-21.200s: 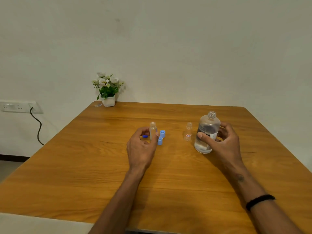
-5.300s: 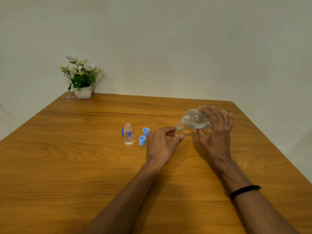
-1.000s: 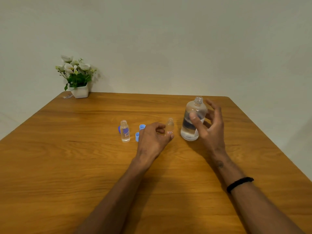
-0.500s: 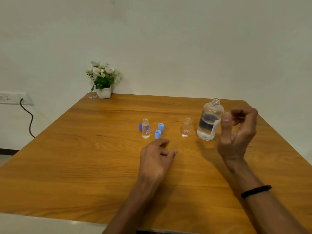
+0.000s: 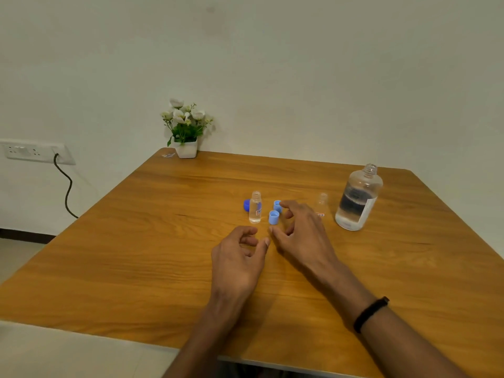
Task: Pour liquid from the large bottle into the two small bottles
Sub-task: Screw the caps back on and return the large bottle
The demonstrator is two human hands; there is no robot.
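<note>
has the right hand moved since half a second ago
Yes. The right hand left the large bottle and went left to the light blue caps.

wooden table (image 5: 163, 268) | large bottle (image 5: 357, 199), two small bottles (image 5: 255, 207), caps (image 5: 273, 217), flowerpot (image 5: 186, 151)

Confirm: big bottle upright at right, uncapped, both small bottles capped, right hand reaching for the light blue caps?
Not quite: both small bottles are open in the head view. Two light blue caps sit on the table. Big bottle upright, uncapped; right hand at the caps.
</note>
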